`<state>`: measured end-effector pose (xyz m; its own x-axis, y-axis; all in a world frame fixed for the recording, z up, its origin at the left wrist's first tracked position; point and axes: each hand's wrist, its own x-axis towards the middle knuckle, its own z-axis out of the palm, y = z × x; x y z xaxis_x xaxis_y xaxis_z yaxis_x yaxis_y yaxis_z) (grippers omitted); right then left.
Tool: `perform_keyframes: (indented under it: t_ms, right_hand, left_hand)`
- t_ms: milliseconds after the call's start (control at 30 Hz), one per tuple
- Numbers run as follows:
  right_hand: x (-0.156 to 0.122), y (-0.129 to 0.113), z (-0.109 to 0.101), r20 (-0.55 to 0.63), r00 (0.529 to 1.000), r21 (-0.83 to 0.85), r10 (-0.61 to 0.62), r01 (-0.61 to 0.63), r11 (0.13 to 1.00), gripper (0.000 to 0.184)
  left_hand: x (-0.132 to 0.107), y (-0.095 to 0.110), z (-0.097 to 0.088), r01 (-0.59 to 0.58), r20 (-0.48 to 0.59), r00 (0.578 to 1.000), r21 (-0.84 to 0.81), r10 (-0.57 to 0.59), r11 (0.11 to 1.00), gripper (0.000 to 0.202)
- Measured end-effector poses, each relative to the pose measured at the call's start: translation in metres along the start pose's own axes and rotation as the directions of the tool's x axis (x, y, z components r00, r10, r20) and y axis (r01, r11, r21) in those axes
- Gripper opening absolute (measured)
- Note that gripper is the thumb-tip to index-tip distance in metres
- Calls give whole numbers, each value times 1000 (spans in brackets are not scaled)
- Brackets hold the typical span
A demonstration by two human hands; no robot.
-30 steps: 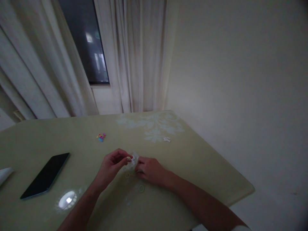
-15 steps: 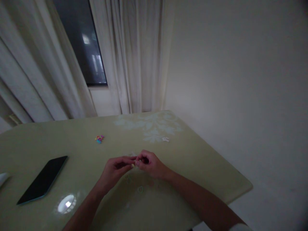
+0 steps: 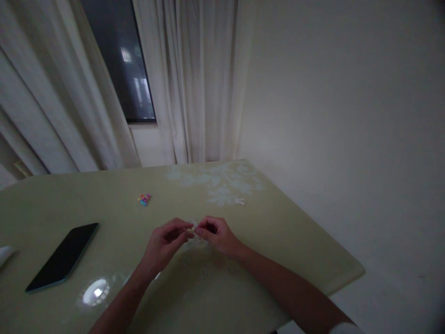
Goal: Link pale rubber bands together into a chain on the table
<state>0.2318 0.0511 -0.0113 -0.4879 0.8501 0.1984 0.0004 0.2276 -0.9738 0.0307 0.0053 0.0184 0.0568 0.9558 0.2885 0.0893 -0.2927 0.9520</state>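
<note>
My left hand (image 3: 167, 242) and my right hand (image 3: 217, 235) meet over the middle of the table, their fingertips almost touching. A thin pale strand (image 3: 190, 231) runs between them, pinched by thumb and fingers on both sides. It is too small and blurred to make out its exact kind. Beyond my left hand lies a little heap of brightly coloured small pieces (image 3: 144, 199). Farther off, past my right hand, rests a small cluster of white pieces (image 3: 239, 201).
A dark tablet (image 3: 63, 257) lies on the left of the pale green table (image 3: 114, 195). Part of a white object (image 3: 4, 253) shows at the left edge. Curtains (image 3: 205, 83) and a wall (image 3: 340, 116) border the far and right sides. A lamp's reflection shines near my left forearm.
My left fingertips have shifted slightly left and opened a small gap to the right ones, and the thin strand now shows between them. The small yellow bit at the left fingertips is no longer visible.
</note>
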Motion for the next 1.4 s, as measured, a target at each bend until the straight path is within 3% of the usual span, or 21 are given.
perform_keyframes:
  t_ms: [100, 167, 267, 400, 700, 900, 1067, 1133, 1200, 1300, 1400]
  right_hand:
    - [-1, 9, 8, 56, 992, -273, -115, 126, 954, 26]
    - [-3, 15, 15, 202, 964, -451, -172, 248, 857, 19]
    - [-7, 21, 25, 369, 918, -619, -147, 361, 698, 24]
    - [-9, 22, 29, 437, 887, -698, -150, 440, 565, 25]
    - [-9, 11, 29, 440, 895, -817, -71, 432, 381, 24]
    - [-11, -1, 24, 471, 882, -757, 8, 400, 517, 19]
    - [-18, 3, 30, 478, 878, -790, 16, 422, 445, 30]
    - [-18, 5, 28, 474, 881, -776, -7, 421, 469, 28]
    - [-15, 3, 21, 437, 899, -694, -37, 363, 622, 19]
    - [-10, -7, 4, 261, 965, -373, -40, 139, 918, 16]
    - [-6, -16, -7, 168, 986, -26, 5, 0, 1000, 35]
  left_hand:
    - [2, 3, -10, -49, -134, 990, -12, 47, 999, 16]
    - [3, 4, -15, -39, -179, 983, -14, 36, 999, 19]
    - [3, 4, -18, -24, -184, 983, -28, 19, 999, 21]
    - [3, 3, -15, -27, -185, 983, -43, 18, 999, 18]
    - [4, 0, -17, -8, -176, 984, -13, 6, 1000, 18]
    - [6, -4, -17, -43, -156, 987, -11, 41, 999, 14]
    - [7, -6, -14, -62, -152, 987, -43, 55, 997, 16]
    - [7, -6, -13, -51, -141, 989, -40, 45, 998, 15]
    - [6, -5, -12, -33, -109, 994, -27, 30, 999, 16]
    - [3, -4, -7, -9, -56, 998, 21, 10, 1000, 16]
    - [1, -4, 0, 12, -17, 1000, 63, -11, 998, 15]
